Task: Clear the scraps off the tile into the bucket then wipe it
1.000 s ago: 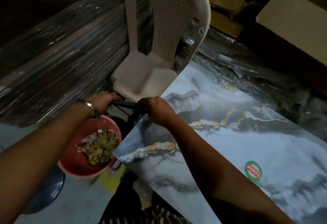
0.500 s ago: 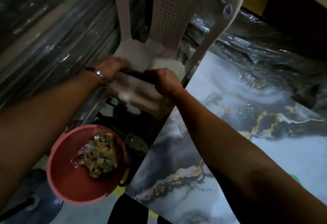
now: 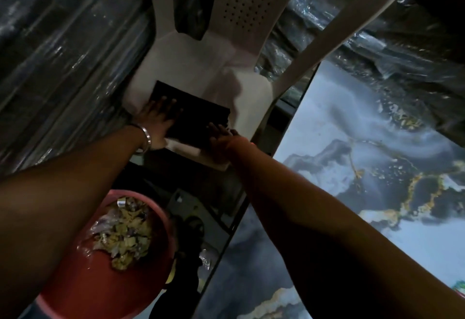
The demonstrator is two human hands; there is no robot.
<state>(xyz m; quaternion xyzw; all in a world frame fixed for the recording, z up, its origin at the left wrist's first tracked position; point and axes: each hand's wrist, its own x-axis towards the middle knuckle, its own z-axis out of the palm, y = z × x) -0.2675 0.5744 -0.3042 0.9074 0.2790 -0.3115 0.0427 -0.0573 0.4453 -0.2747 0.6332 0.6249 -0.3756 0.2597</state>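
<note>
A person is looking down along both bare forearms in a dim room. Both hands are lying flat on a dark rectangular cloth (image 3: 191, 109) that is sitting on the seat of a pale plastic chair (image 3: 246, 16). The left hand (image 3: 158, 117), with a metal bangle (image 3: 147, 138) around its wrist, is resting palm down on the left part of the cloth with its fingers spread. The right hand (image 3: 221, 137) is lying on the cloth's near right corner, fingers extended and close together; neither hand is pinching or gripping anything. The chair's perforated backrest is rising toward the top of the view, and shiny plastic wrapping (image 3: 63, 54) is covering the dark surfaces to the left and behind it. Below the left forearm, a round red bucket (image 3: 100, 288) is standing on the floor, well apart from the hands, and it is holding a heap of pale yellowish scraps (image 3: 125, 238). To the right, under the right forearm, a large glossy tile (image 3: 377, 162) patterned like grey marble with gold veins is stretching across the view, and its visible surface is looking free of scraps. The bucket is sitting just beside the tile's left edge.
</note>
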